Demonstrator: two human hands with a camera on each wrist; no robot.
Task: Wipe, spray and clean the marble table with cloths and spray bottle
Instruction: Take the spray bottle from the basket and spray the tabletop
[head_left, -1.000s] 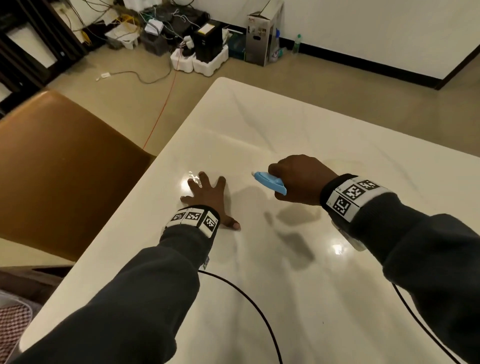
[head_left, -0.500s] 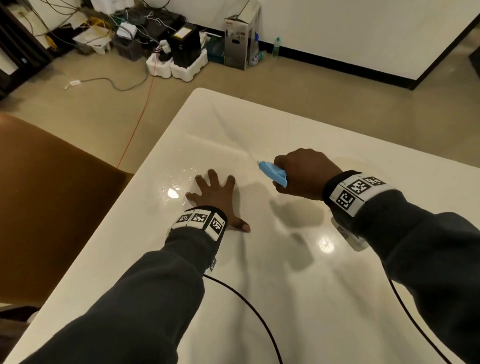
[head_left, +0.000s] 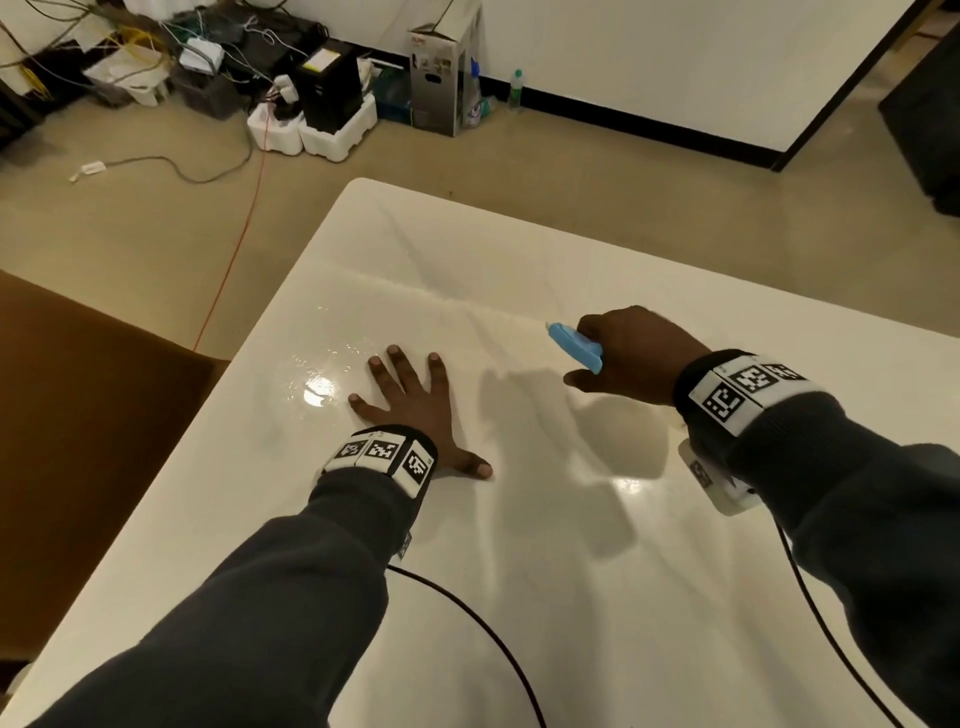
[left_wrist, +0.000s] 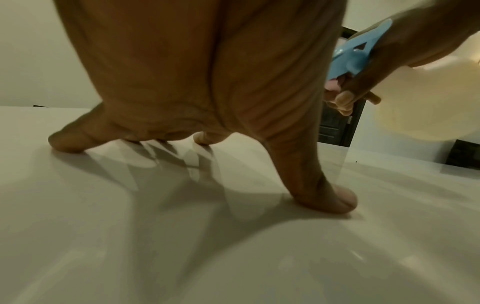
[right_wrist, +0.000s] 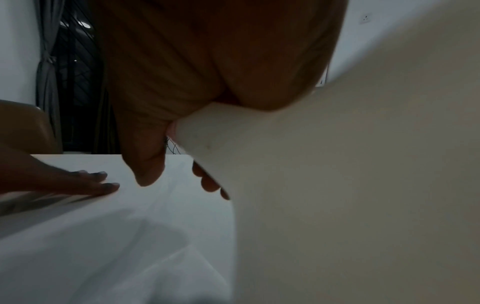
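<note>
Meanwhile: One Hand Flat, One on the Sprayer

Flat on the white table (head_left: 597, 597) lies the left hand (head_left: 410, 400), fingers (head_left: 397, 364) spread and straight, holding nothing. Just beside it to the right, raised off the surface, the right hand (head_left: 631, 356) is curled round the neck of a spray bottle (left_wrist: 426, 98), whose blue nozzle (head_left: 574, 344) points toward the far side of the table. A wet sheen (head_left: 332, 358) glistens just beyond the left fingertips.
</note>
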